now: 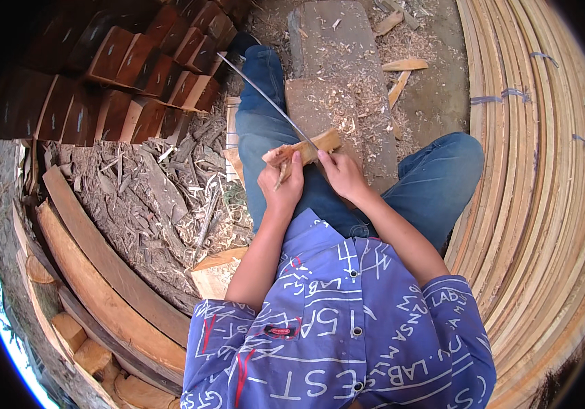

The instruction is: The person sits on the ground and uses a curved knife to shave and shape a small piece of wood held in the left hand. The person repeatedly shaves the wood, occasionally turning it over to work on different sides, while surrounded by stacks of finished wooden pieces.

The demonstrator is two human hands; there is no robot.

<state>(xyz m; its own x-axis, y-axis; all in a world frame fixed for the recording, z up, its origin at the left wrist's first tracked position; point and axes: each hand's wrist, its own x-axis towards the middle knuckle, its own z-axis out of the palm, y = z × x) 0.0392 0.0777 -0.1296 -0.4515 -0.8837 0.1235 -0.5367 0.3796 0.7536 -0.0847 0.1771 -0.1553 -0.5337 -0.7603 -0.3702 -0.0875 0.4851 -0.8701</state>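
My left hand point(282, 184) is closed round a short, rough piece of pale wood point(296, 151), held over my lap with a splintered strip hanging from its near end. My right hand point(342, 177) grips the near end of a long, thin metal blade point(263, 95), close against the wood. From there the blade slants away to the far left, its tip above my left leg. My right fingers partly hide its near end, so I cannot tell whether it has a handle.
Shavings cover a wide plank point(330, 102) between my legs. Dark reddish wood blocks point(128, 61) are stacked at the far left. Bark and scraps point(156, 184) litter the ground on the left, beside curved boards point(101, 273). Long tied wooden strips point(510, 170) line the right side.
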